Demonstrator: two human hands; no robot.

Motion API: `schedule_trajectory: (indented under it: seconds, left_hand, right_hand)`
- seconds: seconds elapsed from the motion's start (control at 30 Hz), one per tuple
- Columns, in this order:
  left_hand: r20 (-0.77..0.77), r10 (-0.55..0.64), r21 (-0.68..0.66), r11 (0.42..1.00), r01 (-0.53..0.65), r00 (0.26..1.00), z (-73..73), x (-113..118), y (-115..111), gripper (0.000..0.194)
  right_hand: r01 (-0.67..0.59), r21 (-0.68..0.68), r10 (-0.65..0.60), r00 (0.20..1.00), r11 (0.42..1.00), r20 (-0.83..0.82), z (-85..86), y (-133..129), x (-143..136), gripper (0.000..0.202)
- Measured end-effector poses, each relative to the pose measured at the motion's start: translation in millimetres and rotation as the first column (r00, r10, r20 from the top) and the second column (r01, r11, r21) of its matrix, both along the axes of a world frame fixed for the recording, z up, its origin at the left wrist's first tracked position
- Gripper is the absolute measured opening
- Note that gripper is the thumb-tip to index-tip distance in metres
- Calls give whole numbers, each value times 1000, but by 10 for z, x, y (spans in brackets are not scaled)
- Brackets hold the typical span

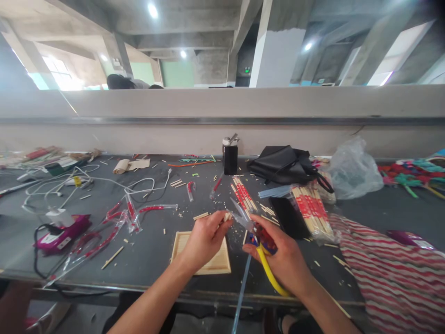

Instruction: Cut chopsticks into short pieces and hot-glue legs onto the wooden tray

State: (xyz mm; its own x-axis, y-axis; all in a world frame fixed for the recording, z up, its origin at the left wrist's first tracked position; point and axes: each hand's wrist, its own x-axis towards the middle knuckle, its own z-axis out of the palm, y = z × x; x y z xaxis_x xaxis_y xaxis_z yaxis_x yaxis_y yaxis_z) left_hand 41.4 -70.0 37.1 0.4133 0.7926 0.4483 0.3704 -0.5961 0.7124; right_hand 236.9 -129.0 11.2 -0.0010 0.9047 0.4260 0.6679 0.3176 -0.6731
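No word, number or brand legible — only marks too small or too blurred to read: a lit green sign [247, 70] in the background, pale patches on the red wrapper [310, 206] around sticks, a white patch on a purple object [405, 237] at right.

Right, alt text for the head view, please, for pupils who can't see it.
A person's left hand holds pale wooden pieces by the blades of yellow-handled cutters in the right hand. Below lies a shallow wooden tray, on a dark table strewn with sticks.
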Motion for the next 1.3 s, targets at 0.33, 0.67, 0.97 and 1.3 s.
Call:
schedule_trajectory:
  seconds: [0.33,0.67,0.97,1.3]
  left_hand:
    - [169,-294,-550,764,338,941,-117,164,-10,26]
    - [278,-229,-724,588,360,933,-51,157,-70,32]
    - [602,90,-773,315,550,794,-73,76,63,19]
    - [608,188,-770,376,516,771,-116,80,65,18]
  right_hand:
    - [8,-95,-55,865,995,-499,-7,129,-70,54]
    - [-212,-151,71,773,965,-631,87,191,-210,51]
    - [-166,-230,-61,671,959,-739,184,256,-169,53]
    - [-194,-262,-75,652,946,-754,160,282,-177,55]
